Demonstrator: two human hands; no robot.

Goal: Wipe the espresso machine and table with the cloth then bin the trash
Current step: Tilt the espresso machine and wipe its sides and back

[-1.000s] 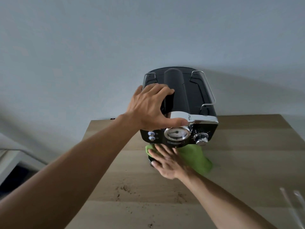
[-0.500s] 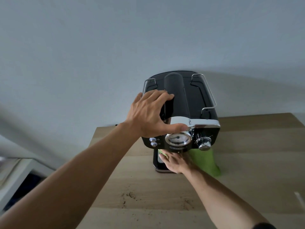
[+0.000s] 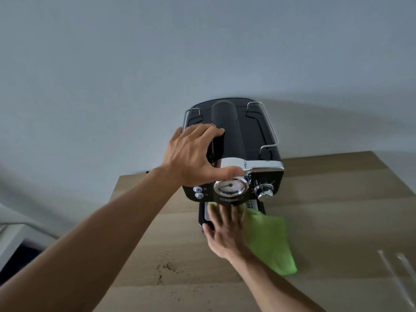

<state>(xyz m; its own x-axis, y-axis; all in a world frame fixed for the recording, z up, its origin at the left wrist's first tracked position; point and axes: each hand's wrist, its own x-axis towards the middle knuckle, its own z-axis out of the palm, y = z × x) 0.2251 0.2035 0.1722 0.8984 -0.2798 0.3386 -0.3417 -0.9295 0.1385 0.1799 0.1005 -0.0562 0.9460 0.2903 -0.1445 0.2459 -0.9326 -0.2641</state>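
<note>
Since a moment ago, right hand [image 3: 225,233] has drawn the green cloth [image 3: 270,239] back out from under the espresso machine [image 3: 243,154], fingers flat, pressing it down. Left hand [image 3: 193,154] grips the machine's top, presumably steadying it. Coffee grounds [image 3: 167,266] remain on the table [image 3: 337,199] in front.

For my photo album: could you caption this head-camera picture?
Left hand steadies the black espresso machine while the right hand presses a green cloth on its drip tray.

The left hand [image 3: 193,154] grips the espresso machine [image 3: 247,140] top; the right hand [image 3: 225,233] presses a green cloth [image 3: 272,239] flat under its front.
</note>
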